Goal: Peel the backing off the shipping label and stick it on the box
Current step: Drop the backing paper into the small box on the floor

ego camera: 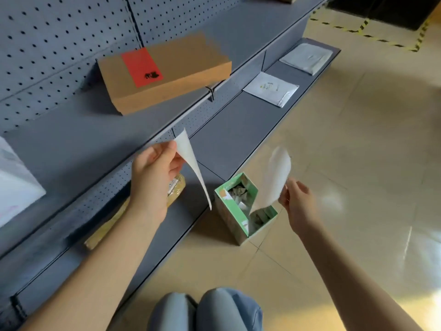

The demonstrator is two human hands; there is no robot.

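A flat brown cardboard box [167,72] with a red sticker on its top lies on the upper grey shelf. My left hand [155,180] pinches the top corner of a white sheet [193,163] that hangs down, curled and seen almost edge-on. My right hand [298,201] pinches the lower end of a second white sheet [276,177], blurred and bent, above a green carton. The two sheets are apart. I cannot tell which one is the label and which the backing.
An open green carton [241,225] holding crumpled white paper stands on the tiled floor by the lowest shelf. Yellowish padded mailers [109,225] lie under my left arm. White envelopes [272,88] [306,57] lie on the lower shelf. A white parcel [14,185] sits at left.
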